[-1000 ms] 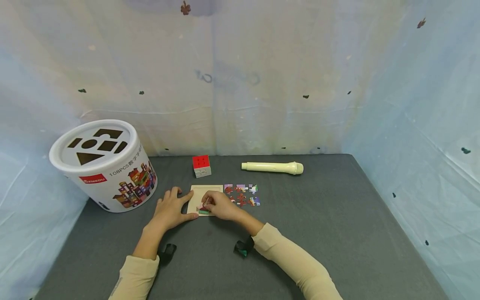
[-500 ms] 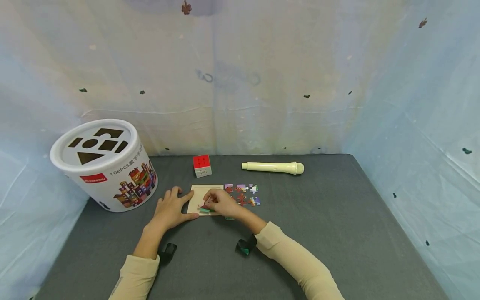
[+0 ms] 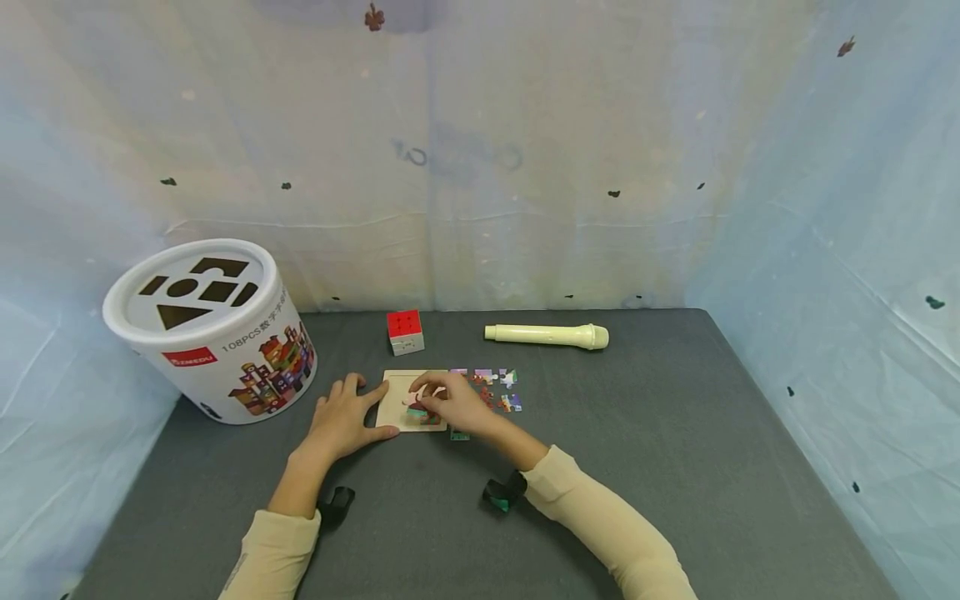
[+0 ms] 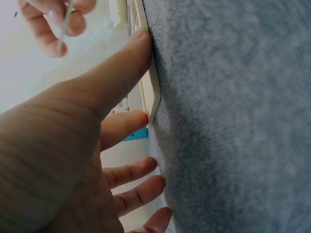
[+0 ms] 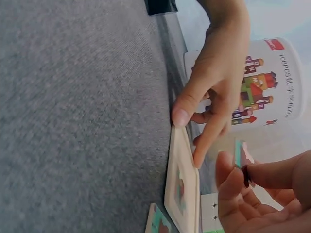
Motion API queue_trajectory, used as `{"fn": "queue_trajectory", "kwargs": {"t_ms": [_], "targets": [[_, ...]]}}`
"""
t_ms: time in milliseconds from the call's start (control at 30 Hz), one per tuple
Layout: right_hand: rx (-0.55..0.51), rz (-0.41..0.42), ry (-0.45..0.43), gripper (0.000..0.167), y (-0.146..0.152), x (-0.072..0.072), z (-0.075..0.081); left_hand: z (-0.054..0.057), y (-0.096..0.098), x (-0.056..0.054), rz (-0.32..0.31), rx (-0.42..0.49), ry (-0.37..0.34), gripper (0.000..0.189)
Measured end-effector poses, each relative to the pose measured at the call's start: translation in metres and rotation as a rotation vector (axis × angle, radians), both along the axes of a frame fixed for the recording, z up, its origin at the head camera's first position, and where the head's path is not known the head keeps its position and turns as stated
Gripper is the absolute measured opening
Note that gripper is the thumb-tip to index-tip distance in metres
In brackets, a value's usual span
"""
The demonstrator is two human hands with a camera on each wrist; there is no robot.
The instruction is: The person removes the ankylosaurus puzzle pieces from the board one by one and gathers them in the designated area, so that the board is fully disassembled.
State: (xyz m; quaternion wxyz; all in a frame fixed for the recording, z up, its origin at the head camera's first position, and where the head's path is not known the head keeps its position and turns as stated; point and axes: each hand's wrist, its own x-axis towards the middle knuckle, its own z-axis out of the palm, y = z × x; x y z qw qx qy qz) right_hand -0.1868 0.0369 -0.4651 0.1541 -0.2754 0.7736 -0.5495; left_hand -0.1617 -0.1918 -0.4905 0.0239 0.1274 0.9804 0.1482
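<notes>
A small pale wooden puzzle tray (image 3: 390, 408) lies flat on the grey cloth. My left hand (image 3: 341, 421) has its fingers spread, with the thumb and index fingertip touching the tray's edges at the left. The other fingers rest near the cloth in the left wrist view. Above the tray, my right hand (image 3: 453, 404) pinches a jigsaw piece (image 5: 244, 153), pink and teal, between thumb and fingers. In the right wrist view, another coloured piece (image 5: 181, 190) shows inside the tray. Loose jigsaw pieces (image 3: 510, 403) lie to its right, partly hidden by my right hand.
A large white bucket (image 3: 255, 350) with shape holes in its lid stands at the left. Behind the tray sit a red-topped puzzle cube (image 3: 406, 333) and a pale yellow toy microphone (image 3: 546, 335). Sheeting (image 3: 525, 250) hangs at the back and sides.
My right hand has shifted slightly to the right and up from the tray, with the piece still pinched. More of the tray's lower right now shows. My left hand has stayed in place.
</notes>
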Motion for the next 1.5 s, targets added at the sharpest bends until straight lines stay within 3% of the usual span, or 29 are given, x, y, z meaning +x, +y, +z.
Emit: {"fn": "queue_trajectory", "kwargs": {"t_ms": [133,400,667,1100,1500], "targets": [[-0.052,-0.023,0.003,0.022,0.008,0.001,0.000,-0.001,0.001,0.000,0.006,-0.003,-0.003,0.086],[-0.056,-0.089,-0.019,0.030,0.027,0.007,-0.001,-0.001,0.001,-0.001,0.011,-0.008,-0.006,0.086],[-0.097,-0.106,0.025,0.029,0.050,0.012,-0.006,-0.001,0.000,0.000,0.005,0.003,0.002,0.086],[-0.049,-0.176,0.001,0.031,0.080,0.016,-0.015,-0.001,0.001,0.001,0.008,0.003,0.017,0.086],[-0.026,-0.155,0.010,0.027,0.091,0.025,-0.019,-0.002,0.001,0.001,0.011,0.006,0.017,0.087]]}}
